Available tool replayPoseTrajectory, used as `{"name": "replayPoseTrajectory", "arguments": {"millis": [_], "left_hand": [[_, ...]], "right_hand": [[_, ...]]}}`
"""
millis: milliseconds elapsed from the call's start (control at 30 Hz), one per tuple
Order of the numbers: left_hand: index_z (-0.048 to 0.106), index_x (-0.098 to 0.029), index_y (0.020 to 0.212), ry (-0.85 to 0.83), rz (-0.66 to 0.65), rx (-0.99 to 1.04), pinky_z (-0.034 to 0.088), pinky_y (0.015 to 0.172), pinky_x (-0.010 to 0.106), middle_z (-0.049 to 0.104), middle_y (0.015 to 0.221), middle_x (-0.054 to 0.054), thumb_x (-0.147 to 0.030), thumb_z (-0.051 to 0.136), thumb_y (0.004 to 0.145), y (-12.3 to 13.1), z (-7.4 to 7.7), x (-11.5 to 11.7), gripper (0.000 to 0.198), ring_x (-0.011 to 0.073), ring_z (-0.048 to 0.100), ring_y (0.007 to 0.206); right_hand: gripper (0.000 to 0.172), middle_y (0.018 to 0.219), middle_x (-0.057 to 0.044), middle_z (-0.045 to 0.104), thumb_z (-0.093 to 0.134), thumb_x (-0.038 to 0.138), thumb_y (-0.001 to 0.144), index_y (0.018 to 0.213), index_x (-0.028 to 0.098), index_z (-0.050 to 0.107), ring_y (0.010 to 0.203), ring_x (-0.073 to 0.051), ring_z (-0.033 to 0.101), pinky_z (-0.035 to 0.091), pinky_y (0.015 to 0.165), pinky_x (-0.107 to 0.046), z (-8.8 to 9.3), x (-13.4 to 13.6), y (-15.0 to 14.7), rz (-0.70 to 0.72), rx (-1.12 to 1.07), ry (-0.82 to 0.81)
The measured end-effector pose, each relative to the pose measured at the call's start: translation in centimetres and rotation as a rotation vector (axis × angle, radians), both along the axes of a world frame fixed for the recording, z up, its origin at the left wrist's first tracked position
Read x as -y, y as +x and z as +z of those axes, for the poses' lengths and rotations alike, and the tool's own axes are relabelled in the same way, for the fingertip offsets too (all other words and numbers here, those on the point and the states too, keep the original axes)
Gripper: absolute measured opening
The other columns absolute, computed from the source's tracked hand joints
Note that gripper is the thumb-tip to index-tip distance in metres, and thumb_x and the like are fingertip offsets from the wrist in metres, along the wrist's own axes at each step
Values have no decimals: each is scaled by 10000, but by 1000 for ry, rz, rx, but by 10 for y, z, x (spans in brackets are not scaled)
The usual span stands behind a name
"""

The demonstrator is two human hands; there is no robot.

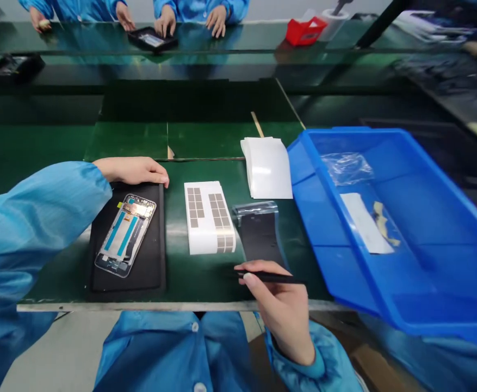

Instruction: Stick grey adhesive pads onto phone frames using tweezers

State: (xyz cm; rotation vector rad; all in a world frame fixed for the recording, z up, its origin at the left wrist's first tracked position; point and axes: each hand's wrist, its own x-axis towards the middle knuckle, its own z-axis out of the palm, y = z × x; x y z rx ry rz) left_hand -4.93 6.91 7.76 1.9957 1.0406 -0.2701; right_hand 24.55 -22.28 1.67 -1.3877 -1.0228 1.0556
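My left hand (138, 171) lies across the far edge of a black tray (156, 261), its fingers bent round the far right corner. On the tray sits an opened phone (126, 235), tilted, with its inner parts and two blue strips showing. My right hand (281, 305) holds black tweezers (277, 277) near the table's front edge, their tips pointing left. Between the hands lies a white sheet of grey square stickers (209, 218), its near end curled. A clear bag with dark film (258, 231) lies just beyond my right hand.
A stack of white sheets (267, 167) lies farther back. The large blue bin (438, 272) on the right holds a clear bag (347, 167) and a white strip (364, 223). Across the bench, two people's hands (165, 22) are near another black tray (152, 39). A red box (304, 31) stands there.
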Motion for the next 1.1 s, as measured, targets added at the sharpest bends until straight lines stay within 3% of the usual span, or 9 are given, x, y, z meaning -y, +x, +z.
{"name": "replayPoseTrajectory", "arguments": {"millis": [133,233,333,467,567,667,1100], "left_hand": [[737,-235,1070,140,21,-8,457,801,259,722,1047,10,-567,461,926,-3,-10,5,455,195,639,923],[694,-221,1186,391,21,53,449,937,328,681,1197,52,-519,472,947,3,-12,25,442,240,615,1089],[661,-204,1239,674,-13,127,414,1004,410,633,1298,96,-489,494,961,24,-11,63,432,279,570,1198],[610,-182,1288,707,-174,162,413,986,408,624,1335,108,-521,579,931,53,-21,112,494,276,570,1221],[568,-128,1314,756,-214,115,392,1006,415,596,1362,145,-474,661,894,61,-34,130,553,296,548,1242],[547,-92,1323,796,-225,91,378,1018,429,577,1370,164,-457,692,876,61,-41,133,595,309,536,1242],[556,-64,1294,804,-203,95,366,1011,438,607,1302,174,-483,682,878,63,-43,133,604,308,547,1205]], "right_hand": [[79,829,-44,774,790,278,816,869,229,757,674,-168,728,603,589,-236,26,-27,-7,36,83,30],[102,833,-48,774,789,297,809,863,217,755,688,-184,732,616,634,-278,37,-59,-17,84,113,76],[136,832,-54,775,793,325,801,843,203,751,739,-206,739,616,674,-311,31,-95,-25,131,173,82],[173,830,-56,774,798,351,787,836,194,745,740,-208,733,615,684,-324,6,-122,-26,179,256,101],[139,859,-53,780,775,333,813,867,208,750,764,-213,740,625,707,-333,-5,-123,-23,212,351,130],[88,891,-43,790,763,283,831,894,223,752,792,-212,748,629,755,-338,-8,-118,-22,236,437,188],[95,882,-53,793,756,292,848,908,218,756,784,-223,748,624,729,-350,-9,-115,-24,244,497,201]]}}
